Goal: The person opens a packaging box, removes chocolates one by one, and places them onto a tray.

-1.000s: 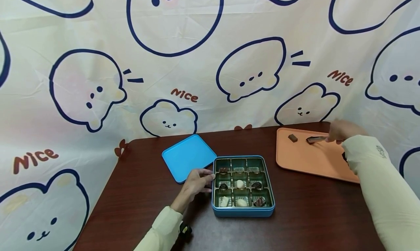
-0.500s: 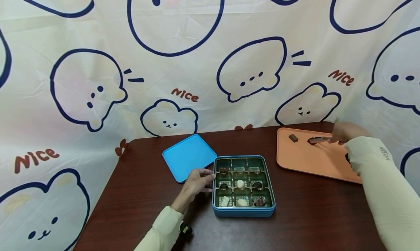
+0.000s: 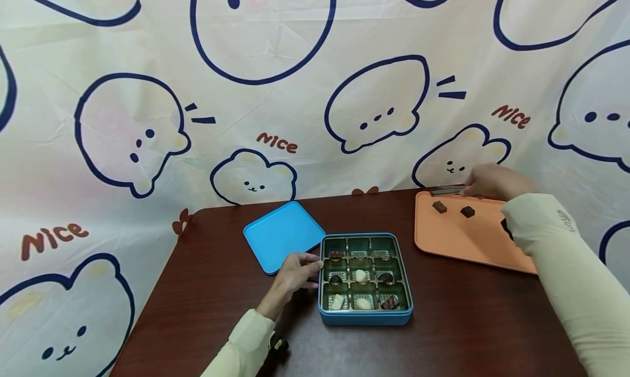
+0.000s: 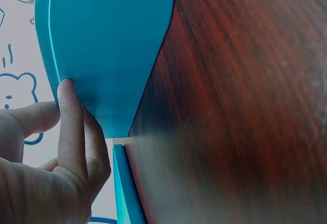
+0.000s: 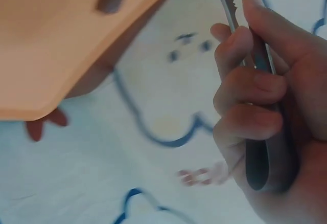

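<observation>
A blue tin box (image 3: 365,318) with a green divided insert stands on the table, chocolates in several compartments. At its left side, my left hand (image 3: 294,276) holds the rim between thumb and fingers; the left wrist view shows fingertips (image 4: 65,87) on the blue wall (image 4: 112,45). My right hand (image 3: 497,181) grips metal tongs (image 3: 447,191) above the far edge of an orange tray (image 3: 472,240). Serrated tips of the tongs (image 5: 231,1) show in the right wrist view, with nothing between them. Two brown chocolates, one square (image 3: 439,207) and one angular (image 3: 467,212), lie on the tray.
A flat blue lid (image 3: 284,237) lies behind and left of the box, close to its corner. Behind the dark wooden table (image 3: 216,289) hangs a cream cloth (image 3: 305,114) with bear drawings. The box's back middle and back right compartments hold no chocolate.
My right hand has lifted the tongs off the angular chocolate and moved them up and left to the tray's far edge. The chocolate stays on the tray. My left hand has not moved.
</observation>
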`<state>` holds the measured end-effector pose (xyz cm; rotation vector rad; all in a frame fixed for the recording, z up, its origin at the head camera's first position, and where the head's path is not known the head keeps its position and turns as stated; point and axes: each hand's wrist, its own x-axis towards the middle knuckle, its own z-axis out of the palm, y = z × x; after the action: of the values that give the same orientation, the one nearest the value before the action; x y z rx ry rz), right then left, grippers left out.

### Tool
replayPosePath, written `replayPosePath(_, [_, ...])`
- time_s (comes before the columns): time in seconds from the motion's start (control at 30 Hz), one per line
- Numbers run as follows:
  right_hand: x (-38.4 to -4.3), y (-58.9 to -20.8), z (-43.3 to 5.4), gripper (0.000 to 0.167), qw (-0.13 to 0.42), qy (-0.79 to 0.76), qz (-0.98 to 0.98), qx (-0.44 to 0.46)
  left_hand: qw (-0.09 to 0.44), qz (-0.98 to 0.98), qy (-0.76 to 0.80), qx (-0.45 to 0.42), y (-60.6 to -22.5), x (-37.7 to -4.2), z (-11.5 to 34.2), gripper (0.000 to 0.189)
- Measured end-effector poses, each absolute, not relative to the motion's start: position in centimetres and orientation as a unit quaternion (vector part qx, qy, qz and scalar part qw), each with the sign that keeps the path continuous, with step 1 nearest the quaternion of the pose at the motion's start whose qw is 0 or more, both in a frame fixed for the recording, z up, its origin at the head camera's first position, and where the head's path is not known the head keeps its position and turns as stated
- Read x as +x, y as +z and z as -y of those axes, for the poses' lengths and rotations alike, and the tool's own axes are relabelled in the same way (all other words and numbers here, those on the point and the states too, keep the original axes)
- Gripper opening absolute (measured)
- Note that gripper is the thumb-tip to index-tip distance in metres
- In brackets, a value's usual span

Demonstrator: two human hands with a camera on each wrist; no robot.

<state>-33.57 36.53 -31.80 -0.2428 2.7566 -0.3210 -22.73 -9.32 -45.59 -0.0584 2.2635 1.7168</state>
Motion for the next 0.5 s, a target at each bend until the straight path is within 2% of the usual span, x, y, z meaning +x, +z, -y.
replayPosePath(0.23, [-33.1, -29.6, -30.6, 0.024, 0.152, -0.091, -0.971, -0.162, 0.149, -0.788, 0.597, -0.023, -45.6, -22.6, 9.3, 0.037])
replayPosePath(0.5, [-32.1, -29.7, -25.5, 0.021, 0.154, -0.067, -0.962, -0.217, 0.15, -0.786, 0.599, -0.023, -45.6, -22.6, 9.3, 0.036])
